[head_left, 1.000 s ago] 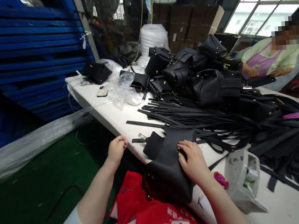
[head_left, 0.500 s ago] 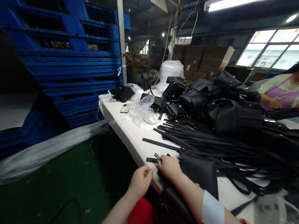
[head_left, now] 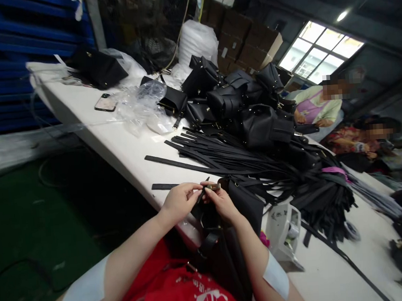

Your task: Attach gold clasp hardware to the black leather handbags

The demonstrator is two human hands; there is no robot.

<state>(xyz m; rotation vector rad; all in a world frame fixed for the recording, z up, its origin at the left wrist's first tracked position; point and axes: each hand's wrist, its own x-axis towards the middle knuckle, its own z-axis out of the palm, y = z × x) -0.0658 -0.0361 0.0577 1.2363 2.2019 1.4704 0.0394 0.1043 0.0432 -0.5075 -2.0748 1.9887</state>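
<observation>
My left hand (head_left: 180, 201) is closed in a pinch on a narrow black strap (head_left: 200, 196) at the table's near edge. Right beside it, my right hand (head_left: 223, 203) grips a small gold-coloured metal buckle (head_left: 214, 186) between thumb and fingers. The two hands' fingertips nearly meet, and the strap's end is partly hidden by them. A black handbag (head_left: 233, 262) hangs below my right forearm, against the red apron (head_left: 182, 288). Another black bag (head_left: 248, 204) lies on the table just beyond my right hand.
On the white table (head_left: 98, 134) lie many black straps (head_left: 218, 154), piled black bags (head_left: 259, 124), clear plastic wrap (head_left: 140, 106) and a phone (head_left: 105, 102). A grey-white plastic container (head_left: 282, 229) stands to the right. Two people (head_left: 316, 105) work across the table. Blue pallets (head_left: 20, 89) are at left.
My view has swung right and down. My left hand has come up against my right, and both now meet at the buckle and strap. The bag below shows more.
</observation>
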